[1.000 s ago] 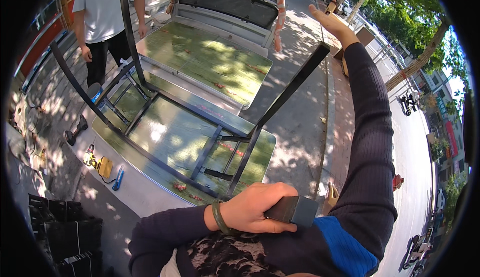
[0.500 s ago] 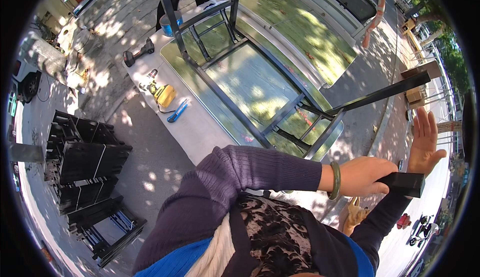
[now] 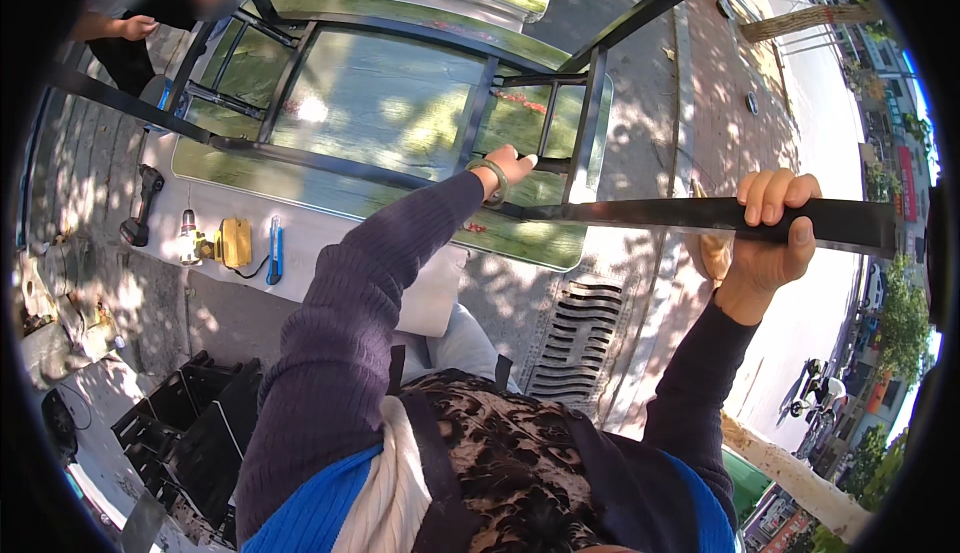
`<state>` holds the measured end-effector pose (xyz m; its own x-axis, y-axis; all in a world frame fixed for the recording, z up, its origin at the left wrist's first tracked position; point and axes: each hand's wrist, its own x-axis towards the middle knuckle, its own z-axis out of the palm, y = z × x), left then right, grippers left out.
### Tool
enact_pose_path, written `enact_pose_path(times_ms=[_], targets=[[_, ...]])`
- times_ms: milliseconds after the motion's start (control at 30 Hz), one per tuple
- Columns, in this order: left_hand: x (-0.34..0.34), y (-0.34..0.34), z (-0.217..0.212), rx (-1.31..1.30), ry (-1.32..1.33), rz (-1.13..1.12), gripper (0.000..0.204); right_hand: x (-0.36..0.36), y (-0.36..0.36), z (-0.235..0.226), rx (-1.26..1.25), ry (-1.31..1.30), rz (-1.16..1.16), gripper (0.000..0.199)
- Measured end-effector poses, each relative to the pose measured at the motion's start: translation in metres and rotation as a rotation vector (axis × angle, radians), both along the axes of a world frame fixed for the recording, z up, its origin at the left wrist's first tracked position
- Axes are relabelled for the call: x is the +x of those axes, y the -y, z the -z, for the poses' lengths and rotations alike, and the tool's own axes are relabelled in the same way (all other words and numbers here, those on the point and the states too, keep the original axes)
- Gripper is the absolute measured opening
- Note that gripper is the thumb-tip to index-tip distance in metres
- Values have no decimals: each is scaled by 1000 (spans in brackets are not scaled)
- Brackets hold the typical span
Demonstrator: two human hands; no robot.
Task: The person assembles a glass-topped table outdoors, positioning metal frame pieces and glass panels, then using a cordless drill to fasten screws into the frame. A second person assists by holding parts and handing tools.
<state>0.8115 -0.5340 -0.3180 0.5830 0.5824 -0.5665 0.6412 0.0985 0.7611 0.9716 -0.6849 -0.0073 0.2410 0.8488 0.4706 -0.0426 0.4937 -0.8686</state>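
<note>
Lifting step, I judge. My right hand (image 3: 770, 228) clenched round the black bar (image 3: 700, 214) of the frame (image 3: 400, 168); my left hand (image 3: 510, 168) grasps a crossbar (image 3: 553, 165). Frame hangs tilted above the glass sheet (image 3: 390, 103). Next move needs both grips held firm and level.

The co-worker (image 3: 150, 3) is blurred and cut off at the top edge; the black frame (image 3: 640, 215) runs out of view.

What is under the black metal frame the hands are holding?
Under the black metal frame lies a shiny glass panel on a grey sheet. The left sleeve covers part of it.
</note>
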Motion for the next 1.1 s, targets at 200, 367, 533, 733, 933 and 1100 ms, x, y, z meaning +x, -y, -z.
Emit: enact_pose_path(times_ms=[200,367,533,733,933,1100], targets=[[113,-67,104,-172,187,-221,47,-11,-1,3,66,21,41,34],[153,-95,117,-846,399,-471,23,-10,-11,23,156,-55,120,33],[180,-98,104,-1058,191,-536,32,-17,-16,19,151,-27,276,35],[196,-107,149,-624,121,-269,33,-24,-37,22,210,-61,342,36],[214,-109,180,-898,225,-483,39,-37,-37,14,160,-27,448,32],[190,-111,150,-622,206,-47,44,-36,-37,19,211,-78,390,32]])
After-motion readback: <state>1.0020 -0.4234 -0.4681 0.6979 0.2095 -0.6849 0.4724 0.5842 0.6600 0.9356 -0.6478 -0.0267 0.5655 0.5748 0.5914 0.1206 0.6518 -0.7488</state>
